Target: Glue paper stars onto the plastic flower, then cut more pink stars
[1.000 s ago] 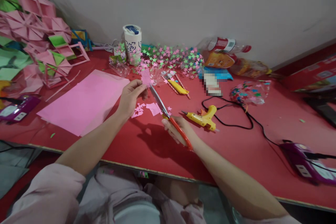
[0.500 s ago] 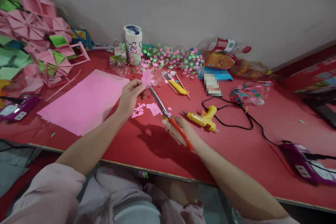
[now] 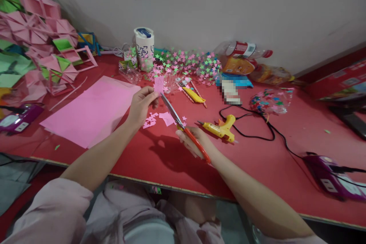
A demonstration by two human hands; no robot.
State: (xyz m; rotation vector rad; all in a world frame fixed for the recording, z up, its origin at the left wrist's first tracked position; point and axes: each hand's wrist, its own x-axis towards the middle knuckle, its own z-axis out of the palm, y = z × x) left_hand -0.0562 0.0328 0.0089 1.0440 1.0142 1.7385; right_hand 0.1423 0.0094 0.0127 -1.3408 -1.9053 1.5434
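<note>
Change since earlier: almost nothing had moved; my hands, the scissors and the paper scrap sat where they were a second before, the scrap only a touch lower.
Left hand: my left hand (image 3: 141, 105) pinched a small pink paper scrap (image 3: 159, 84) between thumb and fingertips, holding it up above the red table (image 3: 160, 160).
Right hand: my right hand (image 3: 192, 142) was closed around the orange handles of the scissors (image 3: 183, 126), blades angled up to the scrap's lower edge (whether they were parted I could not tell).
Below the cut: pink offcuts (image 3: 159, 119) lay on the table.
Nearby: a yellow glue gun (image 3: 220, 128) lay just right of my right hand.
Risk, fingers: I judged my left fingertips sat close to the blade tips, so a quick snip could nick them.
Risk, paper: such a small scrap could twist or slip from my pinch, spoiling the cut.
Risk, glue gun: its nozzle pointed towards my right hand and might burn it, if hot.
</note>
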